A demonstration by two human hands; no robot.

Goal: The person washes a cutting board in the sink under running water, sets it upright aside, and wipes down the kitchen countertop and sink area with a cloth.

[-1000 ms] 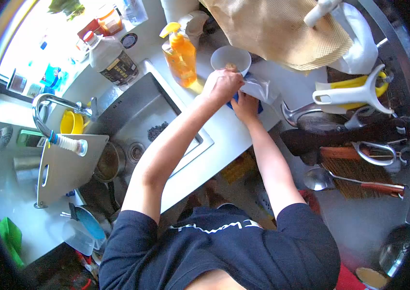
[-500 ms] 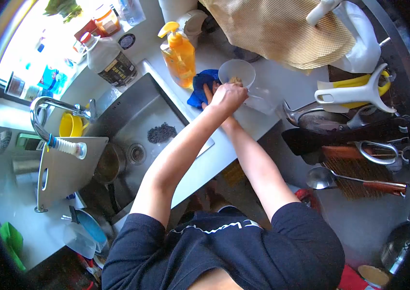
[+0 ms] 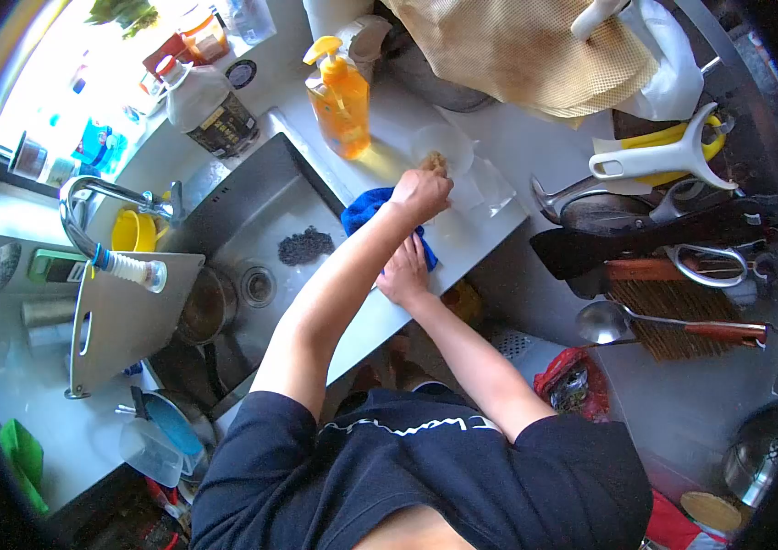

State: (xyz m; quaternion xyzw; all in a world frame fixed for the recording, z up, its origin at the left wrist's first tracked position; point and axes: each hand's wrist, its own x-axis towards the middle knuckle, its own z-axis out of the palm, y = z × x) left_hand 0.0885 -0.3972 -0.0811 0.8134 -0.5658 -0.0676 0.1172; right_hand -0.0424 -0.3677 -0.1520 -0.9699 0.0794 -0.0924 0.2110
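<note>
My left hand is closed, with a small tan-brown, rough-looking lump showing at its fingers. What kind of thing it is, I cannot make out. Just behind it on the counter are a round clear plastic container and another clear plastic piece. Below and nearer to my body, my right hand presses on a crumpled blue cloth near the counter's front edge. Part of the cloth is hidden under my left wrist and right fingers.
An orange pump bottle stands behind the hands. To the left, the steel sink holds a dark scouring pad and a pan. Utensils, including a ladle, hang at right. A large jug stands behind the sink.
My right hand has moved toward my body, drawing the blue cloth along the counter. My left hand has shifted slightly left and nearer, with the brown lump at its fingers.
</note>
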